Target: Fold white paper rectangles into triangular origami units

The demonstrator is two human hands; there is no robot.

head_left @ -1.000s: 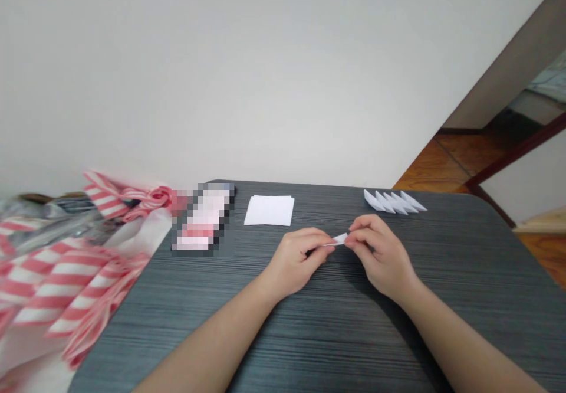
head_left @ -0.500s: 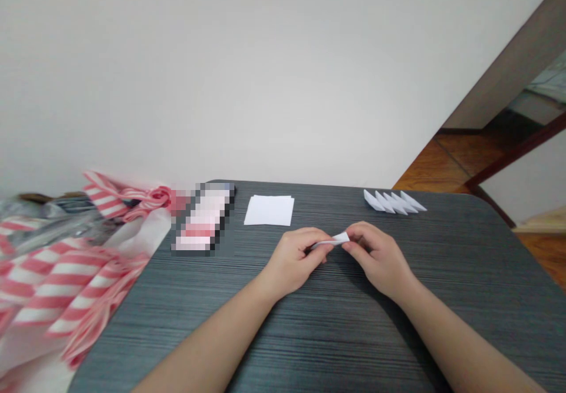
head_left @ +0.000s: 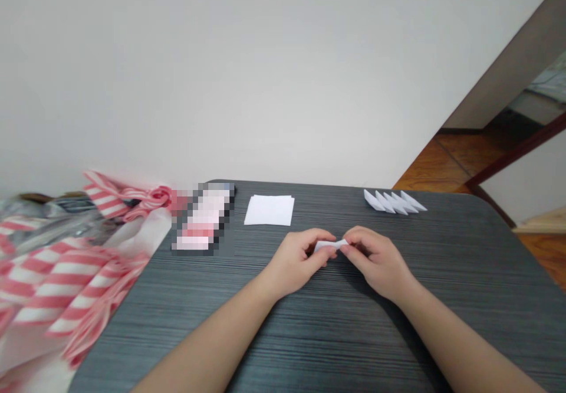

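head view looks down across a dark grey table with fine streaked grain, set against a plain off-white wall, with an orange-brown wooden floor showing past the far right corner. at the left, a red-and-white striped bag bunches up beside the table edge, and just right of it lies an object too pixelated to name. along the far edge of the table sit a small stack of white paper squares and, well to its right, a row of folded white paper wedges, overlapping like fanned scales. nearer, at mid-table, the left hand and right hand nearly meet, fingers curled in, each pinching one end of a small folded white paper piece, mostly hidden between them. both grips look closed and firm. on a piece this small, even pressure from both sides, pinching close to the fold, should keep the edges aligned and the crease sharp
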